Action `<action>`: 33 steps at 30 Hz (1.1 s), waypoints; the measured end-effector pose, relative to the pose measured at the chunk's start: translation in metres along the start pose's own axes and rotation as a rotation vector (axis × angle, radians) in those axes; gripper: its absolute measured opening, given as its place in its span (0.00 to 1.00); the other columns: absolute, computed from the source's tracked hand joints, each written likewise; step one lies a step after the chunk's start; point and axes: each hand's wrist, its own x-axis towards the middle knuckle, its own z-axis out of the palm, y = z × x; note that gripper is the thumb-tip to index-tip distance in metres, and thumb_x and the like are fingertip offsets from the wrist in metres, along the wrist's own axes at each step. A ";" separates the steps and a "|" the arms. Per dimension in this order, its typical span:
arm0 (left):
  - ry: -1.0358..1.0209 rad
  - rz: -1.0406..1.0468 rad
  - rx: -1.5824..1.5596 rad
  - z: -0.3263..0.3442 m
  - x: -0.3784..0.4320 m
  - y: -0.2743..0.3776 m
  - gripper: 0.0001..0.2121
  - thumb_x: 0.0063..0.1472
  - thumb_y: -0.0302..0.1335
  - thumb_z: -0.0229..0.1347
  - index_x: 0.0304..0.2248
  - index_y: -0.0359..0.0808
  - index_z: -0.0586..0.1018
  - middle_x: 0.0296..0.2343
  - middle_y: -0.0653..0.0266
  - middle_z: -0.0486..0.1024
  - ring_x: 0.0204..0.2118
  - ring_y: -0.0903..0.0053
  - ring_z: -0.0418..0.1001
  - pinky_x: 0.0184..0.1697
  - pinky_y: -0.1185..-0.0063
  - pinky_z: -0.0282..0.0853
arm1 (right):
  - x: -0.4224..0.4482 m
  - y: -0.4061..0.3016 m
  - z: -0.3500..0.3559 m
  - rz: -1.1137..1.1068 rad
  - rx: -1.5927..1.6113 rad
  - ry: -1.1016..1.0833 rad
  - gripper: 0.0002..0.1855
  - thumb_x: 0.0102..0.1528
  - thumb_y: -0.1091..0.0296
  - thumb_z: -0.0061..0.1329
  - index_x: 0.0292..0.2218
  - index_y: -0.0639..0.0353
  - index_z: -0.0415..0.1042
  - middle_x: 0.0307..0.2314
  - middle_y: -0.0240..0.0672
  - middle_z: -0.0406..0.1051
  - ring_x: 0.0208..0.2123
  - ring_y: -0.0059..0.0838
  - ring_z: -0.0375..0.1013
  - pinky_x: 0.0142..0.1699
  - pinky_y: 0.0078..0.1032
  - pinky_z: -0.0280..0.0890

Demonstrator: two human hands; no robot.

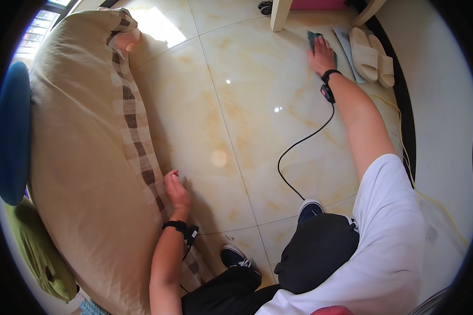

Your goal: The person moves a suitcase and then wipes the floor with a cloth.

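My right hand [322, 59] reaches far forward and presses a dark green cloth [312, 37] flat against the glossy tiled floor [244, 118]. Most of that cloth is hidden under the palm and fingers. Close beside the low bed or sofa is my left hand [177, 193], its fingers loosely bent near the checkered edge [136, 138] of a beige cover [79, 138]. The inside of the left hand is turned away, and no object shows in it. Each wrist wears a black strap with a small cabled device.
Pale slippers [364, 55] lie on a flat light sheet [345, 51] along the right wall. Furniture legs [280, 15] and a black caster [265, 7] stand ahead. A black cable [279, 161] loops over the floor, and a yellow cable [405, 145] follows the wall. Cushions [12, 134] line the left.
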 end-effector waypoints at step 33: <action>-0.039 0.021 -0.127 -0.035 0.011 -0.027 0.14 0.71 0.30 0.41 0.41 0.29 0.75 0.37 0.60 0.73 0.41 0.73 0.70 0.49 0.76 0.66 | -0.213 -0.105 -0.058 -0.424 0.298 0.120 0.40 0.55 0.55 0.49 0.62 0.65 0.54 0.63 0.50 0.52 0.66 0.50 0.48 0.68 0.45 0.43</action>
